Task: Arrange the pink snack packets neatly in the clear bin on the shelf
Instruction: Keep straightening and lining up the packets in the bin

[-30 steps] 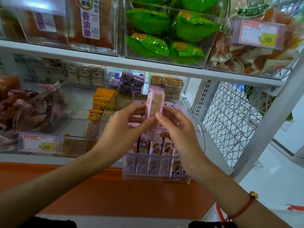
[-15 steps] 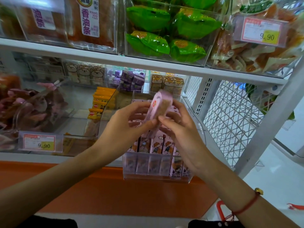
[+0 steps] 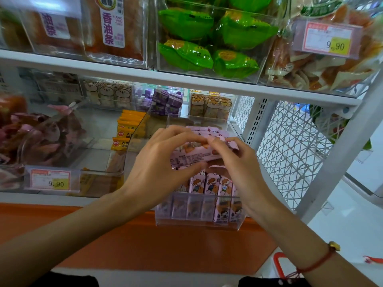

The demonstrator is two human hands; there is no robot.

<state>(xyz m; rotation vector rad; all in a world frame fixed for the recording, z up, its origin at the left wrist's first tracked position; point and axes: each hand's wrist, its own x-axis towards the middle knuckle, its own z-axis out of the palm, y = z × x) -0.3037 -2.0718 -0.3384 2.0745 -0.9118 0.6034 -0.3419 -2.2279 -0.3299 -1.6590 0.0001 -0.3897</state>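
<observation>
Head view, the only one. Both my hands on one pink packet [image 3: 194, 155], turned sideways, held flat just above the clear bin [image 3: 199, 222]. Left hand [image 3: 159, 164]: fingers curled over the packet's top edge, thumb under its near edge, gripping. Right hand [image 3: 238, 162]: fingertips pinching the packet's right end, palm down over the bin's right side.

Below my hands: a row of pink packets [image 3: 213, 184] standing upright in the bin, faces toward me. Beyond my fingertips, more pink packets [image 3: 207, 130] lying flat at the back. Bin sits at the shelf's front edge [image 3: 62, 200].

Risks, my read:
- packet is crosswise to the standing row; pushed down like this it bridges on their tops or tips them over
- my right palm hides the slot, so I can't tell where the gap is; blind insertion could crush a neighbour
- downward push on an overhanging bin could slide it off the shelf
</observation>
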